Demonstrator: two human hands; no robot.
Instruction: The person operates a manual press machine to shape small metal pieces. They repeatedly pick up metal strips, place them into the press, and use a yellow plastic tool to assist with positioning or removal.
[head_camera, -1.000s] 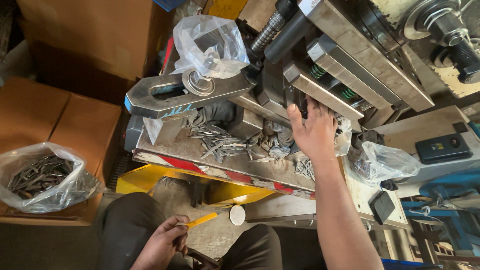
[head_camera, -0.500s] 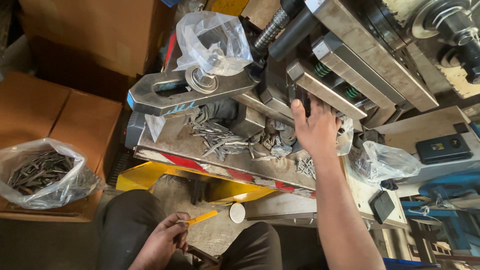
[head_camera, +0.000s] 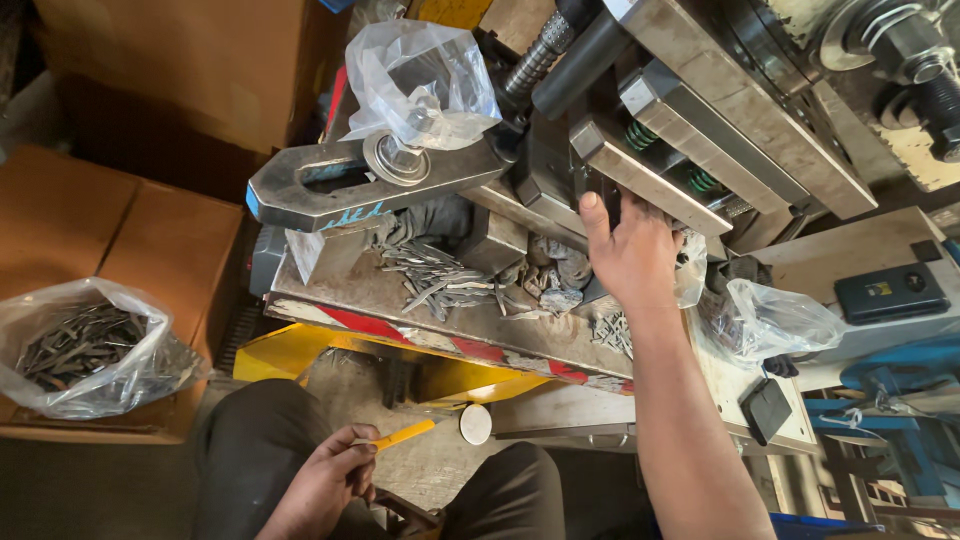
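1. The press (head_camera: 720, 110) is filling the upper right of the frame, its grey bars (head_camera: 650, 175) slanting down toward the centre and crowding the space above the steel plate (head_camera: 350, 290).
2. The plate's front edge, striped red and white, is running from centre left down toward lower centre; a yellow frame (head_camera: 290, 350) is showing just below it.
3. The clamp arm (head_camera: 340, 185) is lying across the plate's upper left side, with a clear bag (head_camera: 420, 80) sitting on top of it.
4. Cardboard boxes (head_camera: 150, 70) are closing off the upper left, and a bag of metal strips (head_camera: 80, 350) is resting at the left edge.
5. Open floor is showing only at lower centre, between the person's knees.
6. The right hand (head_camera: 630, 255) is reaching up at the centre right, fingers spread fairly wide, fingertips lying against the underside of a bar; whether it is gripping anything cannot be told.
7. A loose pile of strips (head_camera: 435, 280) is lying on the plate, left of that hand and apart from it; a smaller scatter (head_camera: 612, 328) is sitting just below the wrist.
8. The left hand (head_camera: 325, 485) is resting at lower centre by the knee, closed around a yellow-handled tool (head_camera: 405, 434) whose round end (head_camera: 475, 424) is pointing right.
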